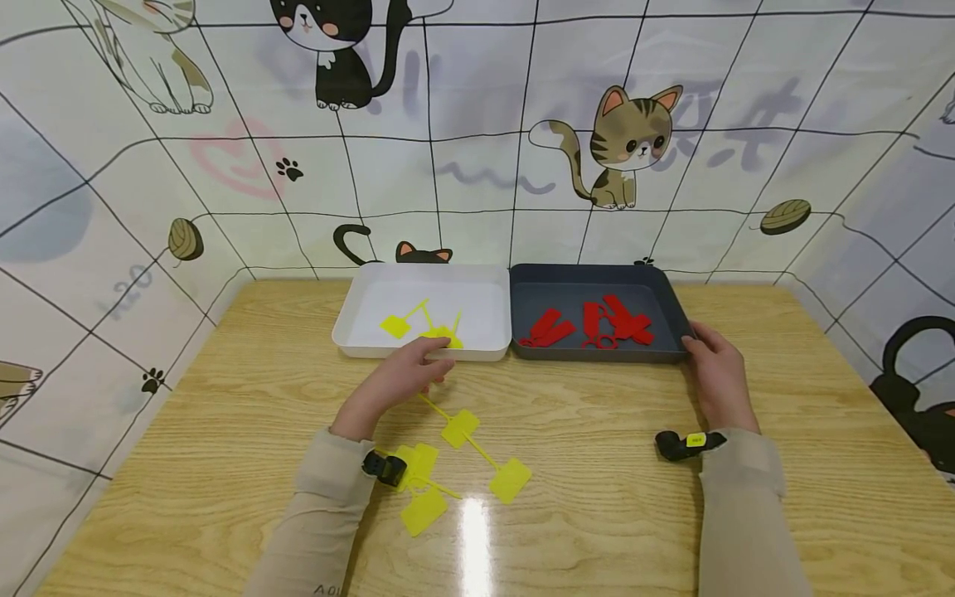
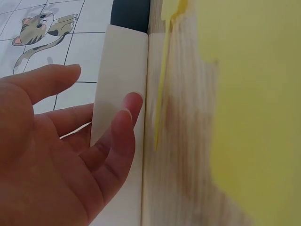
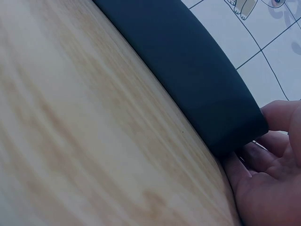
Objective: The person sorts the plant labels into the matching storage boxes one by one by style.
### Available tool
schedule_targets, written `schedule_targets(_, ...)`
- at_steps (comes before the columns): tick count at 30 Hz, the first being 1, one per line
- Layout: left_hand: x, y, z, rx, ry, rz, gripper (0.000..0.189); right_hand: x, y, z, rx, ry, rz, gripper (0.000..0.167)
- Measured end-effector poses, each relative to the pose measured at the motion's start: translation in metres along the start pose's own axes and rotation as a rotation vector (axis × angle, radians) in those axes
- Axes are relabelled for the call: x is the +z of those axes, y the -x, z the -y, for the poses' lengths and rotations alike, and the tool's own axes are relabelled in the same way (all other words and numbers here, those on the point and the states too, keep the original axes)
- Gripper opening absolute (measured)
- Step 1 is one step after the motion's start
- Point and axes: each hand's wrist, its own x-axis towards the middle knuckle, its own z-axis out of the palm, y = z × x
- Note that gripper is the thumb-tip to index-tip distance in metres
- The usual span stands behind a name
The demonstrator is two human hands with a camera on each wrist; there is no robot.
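My left hand (image 1: 403,373) reaches over the front rim of the white tray (image 1: 485,353), its fingers loosely bent and holding nothing. Yellow cable-tie tags (image 1: 395,326) lie inside this tray, some just beyond my fingertips. More yellow tags (image 1: 511,481) with thin tails are spread on the table below and beside my left wrist. At the front right corner of the dark grey tray (image 1: 559,290), my right hand (image 1: 719,377) grips the edge. The right wrist view shows fingers (image 3: 277,115) at the rim and others under the corner. Several red tags (image 1: 550,329) with ring ends lie in that tray.
Both trays stand side by side on a wooden table (image 1: 597,514), near its back edge. A cat-print sheet (image 1: 477,174) hangs behind and at both sides. A black wrist camera (image 1: 384,468) sits on the left sleeve, another (image 1: 675,445) at the right.
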Motion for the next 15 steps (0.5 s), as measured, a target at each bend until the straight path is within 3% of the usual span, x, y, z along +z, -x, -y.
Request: schedule_targets(15, -0.0009, -0.0002, 0.0025, -0.020, 0.007, 0.019, 0.054, 0.0000, 0.0001, -0.0005, -0.004, 0.010, -0.006, 0.050)
